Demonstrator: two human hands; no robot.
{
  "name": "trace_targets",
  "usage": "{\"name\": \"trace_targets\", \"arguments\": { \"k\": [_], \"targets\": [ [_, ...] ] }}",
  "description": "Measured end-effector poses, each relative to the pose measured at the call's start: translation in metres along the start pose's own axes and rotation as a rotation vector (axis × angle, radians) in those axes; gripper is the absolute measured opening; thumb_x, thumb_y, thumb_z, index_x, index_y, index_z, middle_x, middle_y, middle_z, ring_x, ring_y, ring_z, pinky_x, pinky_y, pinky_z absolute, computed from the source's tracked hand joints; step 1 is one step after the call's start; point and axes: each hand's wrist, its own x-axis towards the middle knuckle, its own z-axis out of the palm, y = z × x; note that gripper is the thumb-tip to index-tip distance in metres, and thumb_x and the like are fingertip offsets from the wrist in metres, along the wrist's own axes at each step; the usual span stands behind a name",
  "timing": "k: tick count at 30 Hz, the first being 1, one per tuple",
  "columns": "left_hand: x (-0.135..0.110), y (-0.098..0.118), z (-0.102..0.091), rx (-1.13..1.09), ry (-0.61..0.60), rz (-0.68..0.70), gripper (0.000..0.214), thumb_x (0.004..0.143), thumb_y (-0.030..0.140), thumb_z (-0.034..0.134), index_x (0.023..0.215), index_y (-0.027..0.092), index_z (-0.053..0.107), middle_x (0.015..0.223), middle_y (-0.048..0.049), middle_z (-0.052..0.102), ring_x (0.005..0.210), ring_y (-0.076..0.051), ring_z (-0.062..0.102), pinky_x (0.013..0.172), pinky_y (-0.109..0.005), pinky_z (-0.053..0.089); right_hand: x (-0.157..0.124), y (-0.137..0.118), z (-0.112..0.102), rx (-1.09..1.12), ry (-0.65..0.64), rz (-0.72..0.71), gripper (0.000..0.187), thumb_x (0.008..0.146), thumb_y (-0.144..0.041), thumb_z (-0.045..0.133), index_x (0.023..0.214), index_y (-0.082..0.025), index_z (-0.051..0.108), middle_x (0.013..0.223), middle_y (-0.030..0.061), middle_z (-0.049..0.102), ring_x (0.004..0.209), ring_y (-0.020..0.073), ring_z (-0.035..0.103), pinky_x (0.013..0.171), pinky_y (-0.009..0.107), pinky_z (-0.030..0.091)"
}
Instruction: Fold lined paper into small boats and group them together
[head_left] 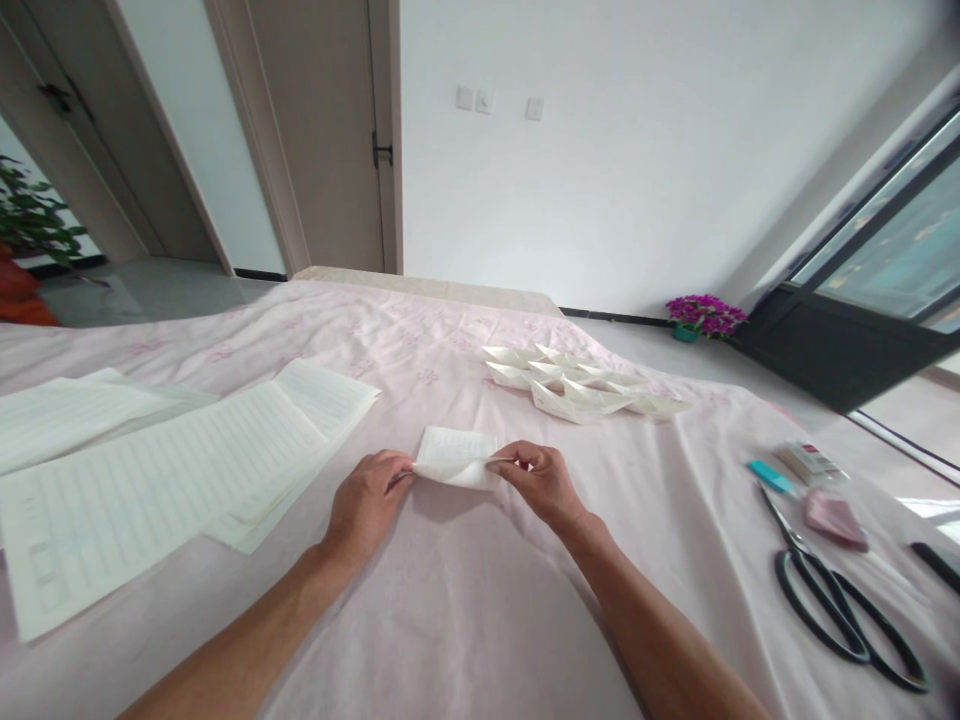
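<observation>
A small folded sheet of lined paper [457, 458] is held just over the pink bedspread, its near edge curling up in a flap. My left hand [373, 490] pinches the left end of that edge between thumb and fingers. At the opposite end, my right hand [538, 478] grips the paper in the same way. Beyond my right hand, several folded paper boats [581, 395] stand grouped together. Loose lined sheets [172, 490] lie overlapping to the left of my left hand.
On the right lie black-handled scissors [821, 600], a blue eraser-like block [770, 476], a clear-wrapped packet [810, 463] and a pink object [835, 520]. The patterned bedspread [450, 620] has soft wrinkles. A pot of purple flowers [705, 313] stands on the floor beyond.
</observation>
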Motion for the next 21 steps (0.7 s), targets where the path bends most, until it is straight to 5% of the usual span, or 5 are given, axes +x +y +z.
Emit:
{"name": "trace_targets", "arguments": {
  "k": [8,11,15,21],
  "targets": [
    [-0.002,0.006,-0.001,0.042,-0.048,0.018,0.013,0.089,0.019,0.057,0.093,0.021,0.068,0.093,-0.0029,0.07,0.088,-0.018,0.063,0.078,-0.029,0.048,0.003,0.006,-0.006,-0.168,0.025,-0.246,0.012,0.084,-0.027,0.063,0.077,-0.021,0.072,0.075,0.0024,0.071,0.072,0.0169,0.062,0.068,0.028,0.046],
    [-0.004,0.013,-0.001,0.165,-0.005,0.117,0.009,0.089,0.017,0.059,0.088,0.019,0.067,0.086,-0.0026,0.07,0.082,-0.019,0.062,0.075,-0.03,0.046,0.0,-0.009,-0.015,-0.266,0.044,-0.435,0.018,0.087,-0.024,0.056,0.1,-0.022,0.069,0.093,0.005,0.071,0.091,0.0214,0.063,0.084,0.036,0.046],
    [-0.005,0.026,0.0,0.305,0.041,0.268,0.011,0.091,0.018,0.057,0.087,0.02,0.068,0.083,-0.0031,0.07,0.08,-0.02,0.061,0.073,-0.034,0.043,-0.012,-0.036,-0.014,-0.435,-0.106,-0.614,0.043,0.081,-0.024,0.062,0.124,-0.022,0.059,0.119,0.007,0.066,0.112,0.0254,0.055,0.098,0.041,0.039],
    [-0.01,0.035,0.005,0.311,-0.05,0.376,0.011,0.092,0.02,0.057,0.089,0.02,0.068,0.082,-0.0023,0.069,0.08,-0.019,0.061,0.072,-0.034,0.042,-0.025,-0.031,0.009,-0.618,-0.292,-0.512,0.022,0.084,-0.013,0.062,0.1,-0.025,0.07,0.1,0.0019,0.073,0.098,0.0201,0.06,0.088,0.034,0.039]
  ]
}}
